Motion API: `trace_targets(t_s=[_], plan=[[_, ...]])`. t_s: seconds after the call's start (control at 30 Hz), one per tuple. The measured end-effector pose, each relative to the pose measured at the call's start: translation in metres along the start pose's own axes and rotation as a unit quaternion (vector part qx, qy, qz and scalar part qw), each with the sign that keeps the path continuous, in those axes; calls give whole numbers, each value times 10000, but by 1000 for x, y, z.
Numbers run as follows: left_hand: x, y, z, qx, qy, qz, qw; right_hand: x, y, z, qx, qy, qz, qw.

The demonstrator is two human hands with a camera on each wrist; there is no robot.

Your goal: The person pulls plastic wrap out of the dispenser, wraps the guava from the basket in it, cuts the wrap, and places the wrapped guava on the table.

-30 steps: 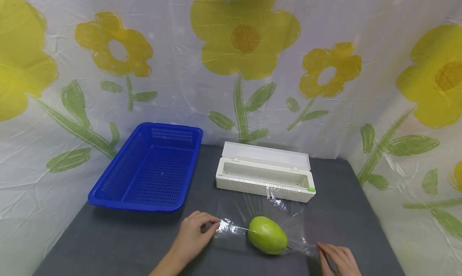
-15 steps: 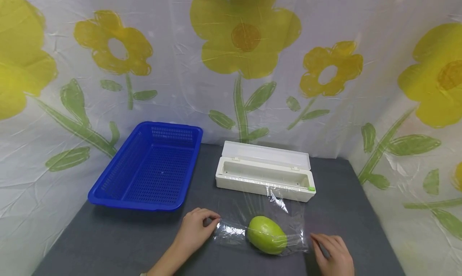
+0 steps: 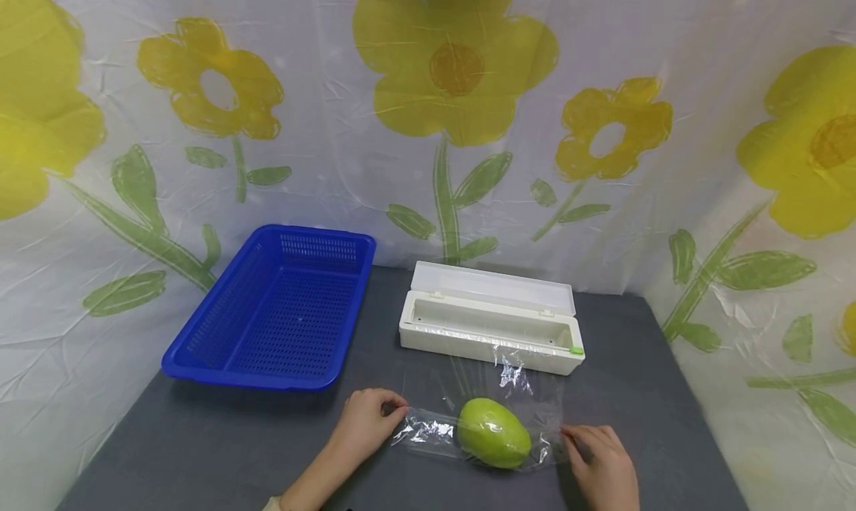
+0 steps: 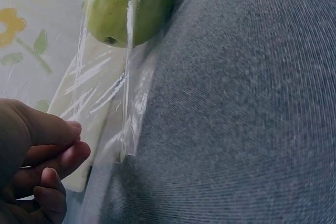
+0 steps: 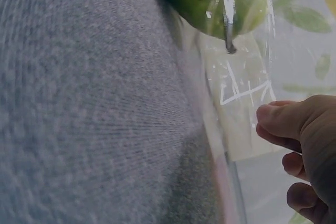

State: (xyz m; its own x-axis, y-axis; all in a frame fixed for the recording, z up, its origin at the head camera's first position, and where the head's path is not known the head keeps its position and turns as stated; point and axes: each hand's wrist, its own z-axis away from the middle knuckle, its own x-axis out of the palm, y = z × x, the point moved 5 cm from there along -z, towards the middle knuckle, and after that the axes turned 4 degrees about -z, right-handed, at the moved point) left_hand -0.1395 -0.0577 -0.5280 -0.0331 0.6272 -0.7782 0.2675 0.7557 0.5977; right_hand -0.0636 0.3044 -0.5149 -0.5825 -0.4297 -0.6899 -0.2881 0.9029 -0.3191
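A green fruit (image 3: 493, 434), shaped like a mango or pear with a short stem, lies on the dark table under clear plastic wrap (image 3: 428, 428). My left hand (image 3: 366, 420) pinches the wrap's left edge between thumb and index finger. On the other side, my right hand (image 3: 602, 463) pinches the right edge close to the fruit's stem end. In the left wrist view the wrap (image 4: 113, 95) stretches from the fingertips over the fruit (image 4: 131, 9). The right wrist view has the thumb and index finger of the right hand (image 5: 299, 140) together at the film.
Behind the fruit stands a white wrap dispenser box (image 3: 491, 355) with its lid (image 3: 491, 287) raised; the film reaches its front. A blue perforated basket (image 3: 257, 381) sits at the left. A flowered curtain (image 3: 321, 184) hangs behind the table (image 3: 227, 448).
My right hand has moved left, closer to the fruit, and its edge of the wrap came with it. The left hand has barely moved, and the film beside the fruit looks more crumpled.
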Motion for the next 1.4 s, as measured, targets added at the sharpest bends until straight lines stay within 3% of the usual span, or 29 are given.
trace_targets(t_s=[0.13, 0.3, 0.63, 0.87, 1.23, 1.4], plan=[[4, -3, -2, -70, -150, -87, 9998, 6, -1, 1, -16, -70, -54, 10000], [12, -7, -5, -40, -321, -183, 9993, 17, -3, -1, 223, -504, 54, 9985], [22, -6, -13, 40, -452, -186, 9988, 28, -3, -4, 455, -939, -75, 9945], [23, -6, -17, 62, -357, -263, 9990, 35, -5, -4, 595, -1221, -185, 9906], [25, -2, -20, -51, -719, -390, 9966, 45, 1, -3, 1087, -1529, -399, 9814], [23, 2, -21, 39, -756, -422, 9962, 47, -1, -2, 958, -1563, -394, 9823]])
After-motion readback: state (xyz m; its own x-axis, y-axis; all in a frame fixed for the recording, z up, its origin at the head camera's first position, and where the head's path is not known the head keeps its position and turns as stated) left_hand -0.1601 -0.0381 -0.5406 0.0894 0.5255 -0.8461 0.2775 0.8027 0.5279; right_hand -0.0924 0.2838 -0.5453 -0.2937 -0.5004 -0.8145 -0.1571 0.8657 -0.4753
